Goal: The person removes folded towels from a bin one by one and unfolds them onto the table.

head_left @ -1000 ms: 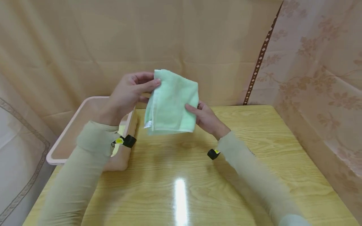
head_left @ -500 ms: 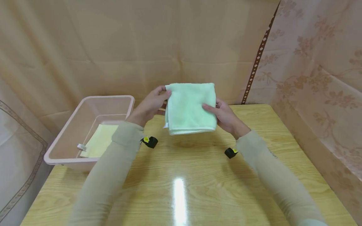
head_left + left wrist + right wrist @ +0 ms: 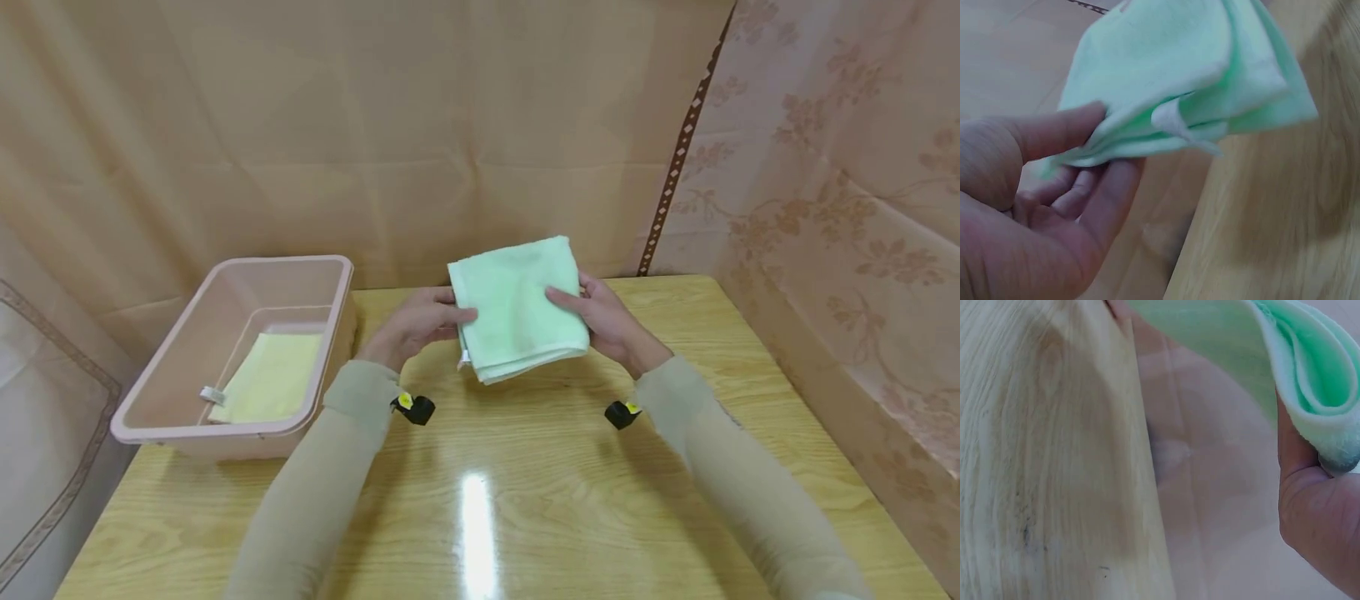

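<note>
A mint-green towel (image 3: 521,304), folded into a rough square, is held up above the far part of the table between both hands. My left hand (image 3: 423,323) pinches its left edge, thumb on the front and fingers behind. At the opposite edge my right hand (image 3: 609,321) grips it, thumb across the front face. In the left wrist view the towel (image 3: 1160,69) shows its stacked layers and a small white tag (image 3: 1172,119). Its rounded fold (image 3: 1322,369) appears in the right wrist view, lying against my right hand (image 3: 1329,512).
A pink plastic basin (image 3: 161,367) stands on the left of the wooden table (image 3: 555,500). Inside lies a folded pale-yellow towel (image 3: 270,379) with a white tag. Beige curtains (image 3: 405,125) hang behind the table's far edge, and a floral curtain (image 3: 847,192) borders the right side.
Both hands have carried the green towel rightward, away from the basin, and slightly lower. My left hand has shifted down along the towel's left edge. The basin's yellow towel has come into full view.
</note>
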A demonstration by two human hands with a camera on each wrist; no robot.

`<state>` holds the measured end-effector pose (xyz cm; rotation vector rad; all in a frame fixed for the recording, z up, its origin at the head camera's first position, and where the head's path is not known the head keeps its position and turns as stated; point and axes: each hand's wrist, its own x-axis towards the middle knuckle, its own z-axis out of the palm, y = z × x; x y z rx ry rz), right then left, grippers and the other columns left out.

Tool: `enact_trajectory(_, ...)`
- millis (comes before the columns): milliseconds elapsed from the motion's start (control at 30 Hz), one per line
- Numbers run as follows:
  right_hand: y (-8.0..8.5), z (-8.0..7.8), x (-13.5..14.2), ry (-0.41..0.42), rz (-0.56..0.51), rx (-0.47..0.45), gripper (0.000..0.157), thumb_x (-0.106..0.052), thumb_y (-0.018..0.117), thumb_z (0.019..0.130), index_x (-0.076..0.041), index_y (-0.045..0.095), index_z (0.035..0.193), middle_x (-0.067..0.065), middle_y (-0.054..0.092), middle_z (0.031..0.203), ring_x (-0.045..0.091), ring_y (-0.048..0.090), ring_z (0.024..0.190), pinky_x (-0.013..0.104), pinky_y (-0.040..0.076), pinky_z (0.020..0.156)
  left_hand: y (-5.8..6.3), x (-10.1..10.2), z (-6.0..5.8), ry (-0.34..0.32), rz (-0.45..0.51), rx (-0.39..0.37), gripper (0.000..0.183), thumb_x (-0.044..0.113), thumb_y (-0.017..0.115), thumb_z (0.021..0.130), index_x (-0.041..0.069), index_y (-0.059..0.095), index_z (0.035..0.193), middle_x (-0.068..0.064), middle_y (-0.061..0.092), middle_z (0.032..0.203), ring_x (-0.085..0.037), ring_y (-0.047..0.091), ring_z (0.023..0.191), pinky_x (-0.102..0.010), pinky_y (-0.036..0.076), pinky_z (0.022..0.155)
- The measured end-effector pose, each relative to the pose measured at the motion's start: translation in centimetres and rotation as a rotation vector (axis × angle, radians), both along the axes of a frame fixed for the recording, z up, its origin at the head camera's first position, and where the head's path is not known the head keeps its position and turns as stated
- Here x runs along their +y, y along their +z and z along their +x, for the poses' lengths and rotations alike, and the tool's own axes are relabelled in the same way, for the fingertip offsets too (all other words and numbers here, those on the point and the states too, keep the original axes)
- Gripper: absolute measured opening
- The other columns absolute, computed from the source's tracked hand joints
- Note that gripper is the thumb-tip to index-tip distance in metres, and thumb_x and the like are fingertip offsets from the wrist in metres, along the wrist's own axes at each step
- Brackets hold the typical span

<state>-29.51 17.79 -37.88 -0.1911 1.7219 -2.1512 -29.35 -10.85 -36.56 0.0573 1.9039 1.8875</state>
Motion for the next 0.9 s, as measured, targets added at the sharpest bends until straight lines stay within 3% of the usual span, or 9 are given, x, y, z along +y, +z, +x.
enact_trajectory(133, -0.8, -0.2, 0.4, 0.008, 0.014, -0.016, 0.061, -0.018, 0.063, 0.102, -0.015, 0.035, 0.156, 0.013, 0.062, 0.129, 0.026, 0.068, 0.107, 0.042, 0.058, 0.085, -0.8, 0.1, 0.2, 0.044, 0.002, 0.067, 0.044, 0.013, 0.064, 0.101, 0.0, 0.05, 0.141, -0.017, 0.058, 0.128, -0.03, 0.063, 0.111, -0.048, 0.051, 0.097)
enact_trajectory(300, -2.2, -0.8, 0.4, 0.009, 0.095, -0.017, 0.063, -0.019, 0.064, 0.102, -0.012, 0.032, 0.156, 0.014, 0.064, 0.125, 0.026, 0.07, 0.102, 0.043, 0.059, 0.084, -1.6, 0.0, 0.0, 0.1, -0.016, 0.106, 0.042, 0.021, 0.059, 0.105, 0.005, 0.048, 0.142, -0.016, 0.058, 0.123, -0.026, 0.063, 0.101, -0.039, 0.055, 0.082)
enact_trajectory(500, -4.2, -1.6, -0.5, -0.015, 0.236, -0.033, 0.068, -0.022, 0.066, 0.101, -0.017, 0.03, 0.159, 0.019, 0.062, 0.129, 0.027, 0.07, 0.1, 0.048, 0.058, 0.082, -3.5, -0.6, -0.6, 0.183, -0.052, 0.051, 0.046, 0.023, 0.06, 0.104, 0.006, 0.05, 0.146, -0.014, 0.061, 0.121, -0.023, 0.064, 0.096, -0.037, 0.054, 0.08)
enact_trajectory(767, -6.6, -2.8, -2.2, 0.003, 0.351, -0.085, 0.07, -0.023, 0.067, 0.1, -0.013, 0.029, 0.158, 0.02, 0.06, 0.133, 0.028, 0.068, 0.105, 0.045, 0.058, 0.083, -6.4, -1.4, -1.0, 0.273, -0.077, -0.015, 0.047, 0.015, 0.059, 0.104, 0.003, 0.048, 0.148, -0.014, 0.059, 0.122, -0.019, 0.061, 0.094, -0.028, 0.054, 0.076)
enact_trajectory(900, -7.4, -3.0, -3.0, -0.002, 0.408, -0.059, 0.068, -0.022, 0.066, 0.101, -0.009, 0.029, 0.157, 0.022, 0.059, 0.133, 0.028, 0.067, 0.103, 0.042, 0.059, 0.08, -7.3, -1.8, -1.3, 0.306, -0.1, -0.012, 0.047, 0.013, 0.058, 0.104, 0.002, 0.048, 0.149, -0.015, 0.059, 0.126, -0.02, 0.061, 0.098, -0.027, 0.054, 0.077)
